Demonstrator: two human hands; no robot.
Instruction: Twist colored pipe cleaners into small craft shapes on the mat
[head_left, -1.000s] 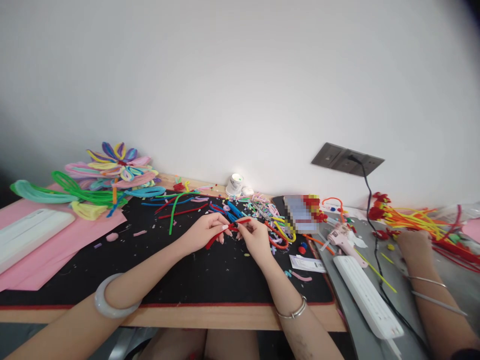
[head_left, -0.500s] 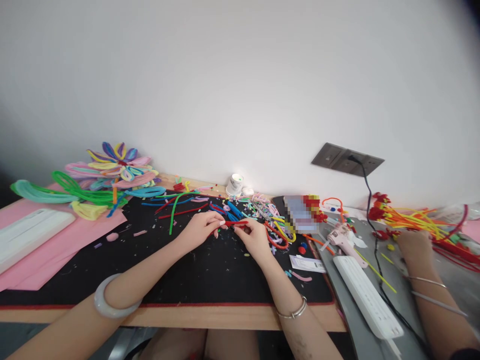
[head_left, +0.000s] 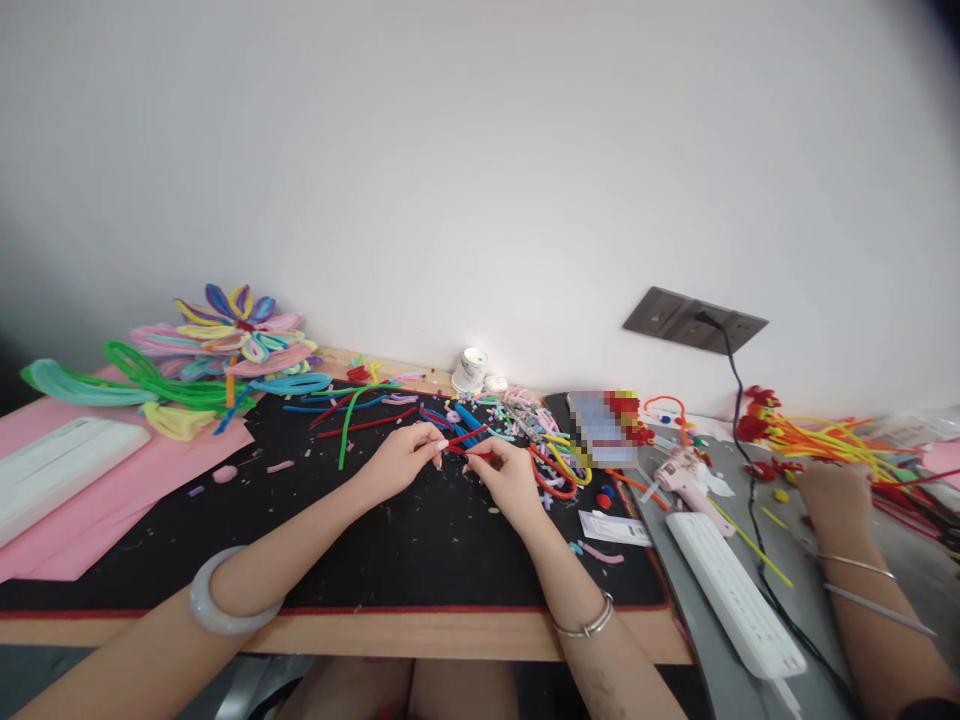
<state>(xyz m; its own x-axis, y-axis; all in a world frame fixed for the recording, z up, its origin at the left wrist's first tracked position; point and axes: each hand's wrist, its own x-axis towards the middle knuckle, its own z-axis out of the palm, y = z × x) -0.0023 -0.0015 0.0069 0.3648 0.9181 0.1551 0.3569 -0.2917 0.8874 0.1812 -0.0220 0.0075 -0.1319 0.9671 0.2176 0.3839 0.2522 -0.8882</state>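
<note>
My left hand (head_left: 411,458) pinches one end of a red pipe cleaner (head_left: 466,440) between thumb and fingers. From the other side my right hand (head_left: 507,476) is closed on the same red pipe cleaner, whose strands spread apart between the two hands. Blue pipe cleaners (head_left: 470,418) lie just behind my fingers. To the left of them rest a green pipe cleaner (head_left: 346,425) and several red and blue ones on the black mat (head_left: 420,560). Beside my right hand are red and yellow loops (head_left: 559,470).
A pipe-cleaner flower (head_left: 244,325) lies on pink paper (head_left: 187,470) at the left. A paper cup (head_left: 470,370) stands by the wall. To the right are a glue gun (head_left: 686,480), a white power strip (head_left: 735,590), a black cord (head_left: 739,400) and another person's hand (head_left: 834,500).
The red strands between my hands have parted, one now angling upward. At the right, the other person's hand has shifted slightly among the red and yellow pipe cleaners.
</note>
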